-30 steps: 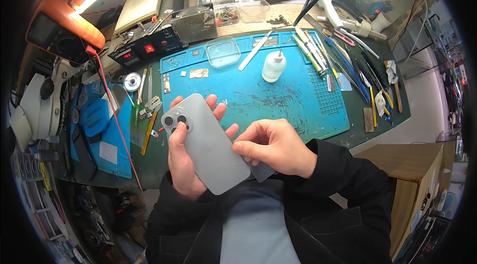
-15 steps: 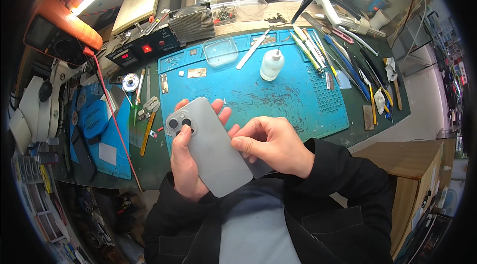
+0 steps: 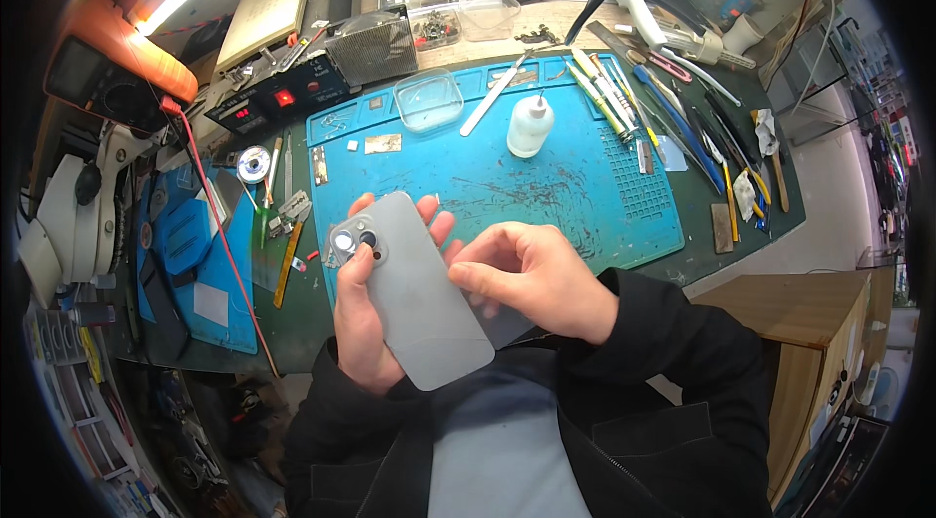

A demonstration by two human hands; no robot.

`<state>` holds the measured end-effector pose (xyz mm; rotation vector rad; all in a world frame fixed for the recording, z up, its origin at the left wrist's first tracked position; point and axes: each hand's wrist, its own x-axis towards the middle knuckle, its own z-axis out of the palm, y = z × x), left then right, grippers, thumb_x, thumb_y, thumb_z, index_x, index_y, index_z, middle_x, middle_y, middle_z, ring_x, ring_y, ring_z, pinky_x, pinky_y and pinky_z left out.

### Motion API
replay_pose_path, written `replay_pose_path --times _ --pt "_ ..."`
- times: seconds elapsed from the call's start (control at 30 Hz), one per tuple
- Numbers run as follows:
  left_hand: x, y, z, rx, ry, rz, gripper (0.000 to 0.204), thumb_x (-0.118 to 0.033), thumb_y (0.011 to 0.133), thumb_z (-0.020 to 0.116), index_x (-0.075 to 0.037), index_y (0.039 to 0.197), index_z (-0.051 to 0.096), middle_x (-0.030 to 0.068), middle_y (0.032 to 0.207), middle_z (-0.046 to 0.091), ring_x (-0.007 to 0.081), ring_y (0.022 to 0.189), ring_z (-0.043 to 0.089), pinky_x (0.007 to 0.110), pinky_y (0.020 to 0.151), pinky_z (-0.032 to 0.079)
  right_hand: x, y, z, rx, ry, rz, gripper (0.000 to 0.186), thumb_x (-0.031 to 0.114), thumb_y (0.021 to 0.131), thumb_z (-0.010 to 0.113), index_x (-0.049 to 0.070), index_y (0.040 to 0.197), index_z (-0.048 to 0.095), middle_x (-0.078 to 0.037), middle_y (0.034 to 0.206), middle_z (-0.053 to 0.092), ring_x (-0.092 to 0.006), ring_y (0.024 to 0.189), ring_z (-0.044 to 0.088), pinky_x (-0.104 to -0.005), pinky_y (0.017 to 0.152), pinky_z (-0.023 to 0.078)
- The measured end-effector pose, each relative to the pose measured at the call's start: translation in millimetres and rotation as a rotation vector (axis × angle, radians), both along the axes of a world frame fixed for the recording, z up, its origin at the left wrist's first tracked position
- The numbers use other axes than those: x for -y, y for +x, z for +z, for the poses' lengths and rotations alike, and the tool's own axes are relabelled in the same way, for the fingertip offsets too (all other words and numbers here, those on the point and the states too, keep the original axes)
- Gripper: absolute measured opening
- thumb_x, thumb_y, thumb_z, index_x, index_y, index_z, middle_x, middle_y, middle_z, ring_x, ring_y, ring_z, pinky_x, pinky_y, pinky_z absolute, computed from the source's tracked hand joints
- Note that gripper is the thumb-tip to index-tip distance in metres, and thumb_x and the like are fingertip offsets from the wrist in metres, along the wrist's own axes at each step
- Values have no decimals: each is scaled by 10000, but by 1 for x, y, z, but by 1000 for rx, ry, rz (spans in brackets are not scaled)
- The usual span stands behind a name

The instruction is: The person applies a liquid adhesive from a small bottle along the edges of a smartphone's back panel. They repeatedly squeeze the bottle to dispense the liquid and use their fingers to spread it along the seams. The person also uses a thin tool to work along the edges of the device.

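Note:
My left hand [image 3: 357, 323] holds a grey phone [image 3: 419, 313], back up and tilted, its thumb by the camera lenses and its fingertips past the right edge. My right hand [image 3: 536, 279] is closed in a pinch at that right edge, thumb tip against it; what lies between the fingertips is hidden. A thin dark grey sheet [image 3: 505, 325] shows beneath those fingers, beside the phone's lower part. Both hands are over the front of a blue silicone mat [image 3: 556, 191]. Farther back on it stand a white dropper bottle [image 3: 529, 133] and a clear plastic box [image 3: 429, 101].
Pens and tools [image 3: 682, 148] lie at the right. A red-lit power unit [image 3: 278, 99] and orange multimeter [image 3: 127, 50] sit back left. A solder spool [image 3: 253, 163], red cable and small blue mat [image 3: 175, 265] are at left. A wooden cabinet [image 3: 790, 304] stands right of me.
The phone in my left hand has dropped slightly toward me. My right hand has shifted a little up and left along the phone's edge. The camera view has moved slightly.

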<state>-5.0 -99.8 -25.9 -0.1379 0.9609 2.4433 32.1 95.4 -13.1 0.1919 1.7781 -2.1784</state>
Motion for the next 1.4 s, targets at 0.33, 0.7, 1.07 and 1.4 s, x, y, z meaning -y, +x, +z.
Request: replay_pose_path --times 0.33,0.7,1.07,1.4 --pt "3 -11 -1 182 322 41 506 -299 1091 522 -257 1580 398 197 1601 471 368 1489 471 649 1195 409 -78 -57 -2 -939 1224 -498 614 200 828 911 54 1346 616 -113 1242 713 -274 1075 698 -360 973 533" --pt "7 -12 0 186 292 26 498 -304 1097 512 -253 1577 390 201 1579 493 360 1484 478 639 1201 405 -63 -44 19 -1174 1048 -200 508 6 799 800 127 1287 725 -119 1175 680 -323 1121 670 -404 939 571" --pt "3 -9 2 151 211 11 488 -301 1115 486 -252 1582 354 210 1578 474 362 1469 492 635 1197 416 -49 -34 12 -1482 1516 -65 437 103 820 740 164 1252 741 -29 1178 651 -194 1156 653 -321 903 585" --pt "4 -9 -1 154 220 1 493 -297 1110 502 -255 1579 356 212 1577 470 361 1468 495 641 1194 422 -45 -32 11 -1474 1536 -35 396 98 843 726 159 1233 741 -43 1204 659 -199 1157 666 -321 902 580"
